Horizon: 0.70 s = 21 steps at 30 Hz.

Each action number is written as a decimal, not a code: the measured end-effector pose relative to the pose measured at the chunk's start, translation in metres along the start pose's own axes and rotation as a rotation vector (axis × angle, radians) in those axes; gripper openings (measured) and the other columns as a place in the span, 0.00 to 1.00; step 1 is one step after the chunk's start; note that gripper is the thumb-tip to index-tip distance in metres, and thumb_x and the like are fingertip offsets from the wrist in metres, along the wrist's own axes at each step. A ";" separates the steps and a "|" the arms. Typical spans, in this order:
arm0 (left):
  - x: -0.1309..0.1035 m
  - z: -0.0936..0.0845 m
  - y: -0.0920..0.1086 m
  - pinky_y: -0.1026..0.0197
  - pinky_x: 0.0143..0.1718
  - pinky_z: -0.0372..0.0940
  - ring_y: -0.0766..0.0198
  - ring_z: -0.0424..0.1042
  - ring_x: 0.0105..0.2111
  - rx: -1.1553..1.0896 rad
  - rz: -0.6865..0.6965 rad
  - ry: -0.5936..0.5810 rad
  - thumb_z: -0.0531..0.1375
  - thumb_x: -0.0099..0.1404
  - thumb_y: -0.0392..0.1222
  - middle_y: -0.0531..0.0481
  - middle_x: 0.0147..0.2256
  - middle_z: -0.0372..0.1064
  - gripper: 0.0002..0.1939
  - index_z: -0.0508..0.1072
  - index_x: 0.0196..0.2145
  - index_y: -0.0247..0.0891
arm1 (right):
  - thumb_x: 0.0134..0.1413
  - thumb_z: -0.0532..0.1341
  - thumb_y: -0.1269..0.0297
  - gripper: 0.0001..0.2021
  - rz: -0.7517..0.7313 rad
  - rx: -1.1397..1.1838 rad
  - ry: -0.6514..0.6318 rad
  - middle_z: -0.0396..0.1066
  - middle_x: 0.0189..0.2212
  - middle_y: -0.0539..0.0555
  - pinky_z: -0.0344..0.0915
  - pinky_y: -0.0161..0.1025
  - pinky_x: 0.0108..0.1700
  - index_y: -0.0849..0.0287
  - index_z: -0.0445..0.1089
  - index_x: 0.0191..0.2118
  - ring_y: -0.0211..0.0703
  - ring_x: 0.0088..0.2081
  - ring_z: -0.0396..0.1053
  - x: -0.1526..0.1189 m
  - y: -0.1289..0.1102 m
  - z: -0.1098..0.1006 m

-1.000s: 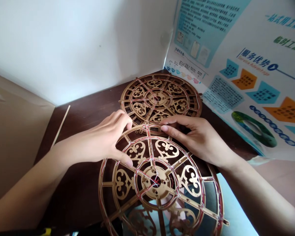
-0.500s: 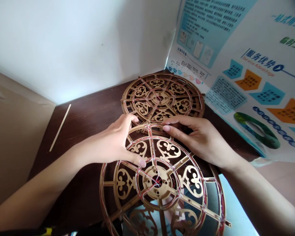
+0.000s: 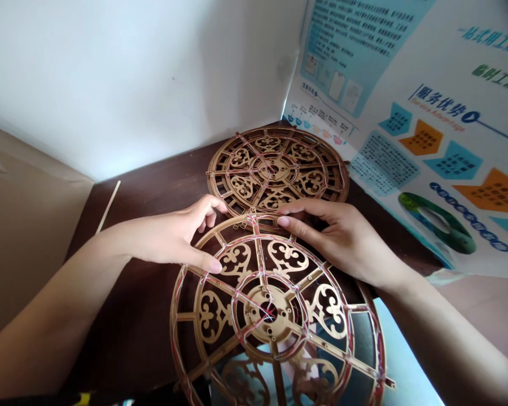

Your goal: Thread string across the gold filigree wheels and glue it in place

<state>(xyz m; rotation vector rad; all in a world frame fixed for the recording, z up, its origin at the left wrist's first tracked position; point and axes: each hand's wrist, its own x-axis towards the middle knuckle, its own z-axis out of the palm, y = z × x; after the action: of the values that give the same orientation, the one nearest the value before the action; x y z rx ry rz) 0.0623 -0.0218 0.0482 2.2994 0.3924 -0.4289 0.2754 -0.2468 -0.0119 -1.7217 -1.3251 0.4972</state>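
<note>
A round gold openwork frame (image 3: 256, 296), with scrollwork panels and spokes, stands tilted in front of me. Red and white wires run along its rings and spokes and gather at the hub. My right hand (image 3: 342, 237) pinches the far rim between thumb and fingers. Over the upper left of the same frame, my left hand (image 3: 173, 234) is spread, its thumb near a scroll panel and its index finger by the rim; it grips nothing. Behind lies a similar wired round frame (image 3: 285, 169), apparently stacked on at least one more, partly hidden by the near one.
The dark brown tabletop (image 3: 165, 175) carries a thin pale stick (image 3: 109, 204) at its left. A white wall (image 3: 152, 79) closes off the back, a printed poster (image 3: 427, 135) the right side, and a tan panel (image 3: 21, 225) the left. Something light blue (image 3: 400, 349) shows at lower right.
My left hand has shifted left, its thumb drawing away from the hub toward the outer ring. The right hand keeps its pinch on the rim. The view has moved slightly.
</note>
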 end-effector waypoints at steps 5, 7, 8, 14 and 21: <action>0.006 0.016 0.012 0.40 0.58 0.70 0.40 0.72 0.60 -0.065 -0.135 0.013 0.75 0.54 0.62 0.38 0.62 0.66 0.47 0.58 0.62 0.46 | 0.70 0.65 0.49 0.12 0.001 -0.011 -0.002 0.83 0.47 0.51 0.75 0.44 0.52 0.50 0.80 0.46 0.48 0.48 0.81 0.001 0.000 0.000; 0.008 0.027 0.022 0.37 0.59 0.68 0.37 0.69 0.62 -0.049 -0.152 0.072 0.75 0.54 0.61 0.35 0.65 0.63 0.45 0.58 0.60 0.44 | 0.70 0.65 0.48 0.12 0.003 -0.015 0.002 0.83 0.47 0.51 0.75 0.44 0.53 0.50 0.80 0.46 0.48 0.48 0.81 0.000 0.001 0.001; 0.009 0.032 0.026 0.36 0.60 0.68 0.36 0.67 0.64 -0.040 -0.154 0.103 0.74 0.54 0.61 0.34 0.66 0.62 0.44 0.58 0.59 0.44 | 0.70 0.65 0.48 0.12 0.004 -0.016 0.003 0.83 0.47 0.51 0.75 0.45 0.53 0.49 0.79 0.46 0.48 0.48 0.81 0.000 0.002 0.001; 0.009 0.043 0.030 0.39 0.58 0.68 0.39 0.69 0.61 0.002 -0.097 0.243 0.72 0.57 0.64 0.36 0.62 0.66 0.39 0.62 0.56 0.43 | 0.70 0.64 0.46 0.14 0.011 -0.012 0.005 0.83 0.48 0.51 0.76 0.47 0.54 0.49 0.79 0.47 0.50 0.48 0.81 -0.001 0.003 0.001; -0.001 0.002 0.036 0.55 0.41 0.64 0.60 0.67 0.35 0.144 0.026 0.578 0.55 0.78 0.52 0.52 0.36 0.70 0.14 0.70 0.37 0.42 | 0.70 0.65 0.48 0.13 0.007 0.012 0.002 0.83 0.46 0.51 0.75 0.44 0.52 0.50 0.80 0.45 0.48 0.47 0.81 0.000 -0.001 0.000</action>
<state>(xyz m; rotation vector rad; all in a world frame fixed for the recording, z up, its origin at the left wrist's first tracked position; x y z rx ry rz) 0.0759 -0.0477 0.0698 2.5414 0.6253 0.2429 0.2748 -0.2467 -0.0114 -1.7175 -1.3130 0.5064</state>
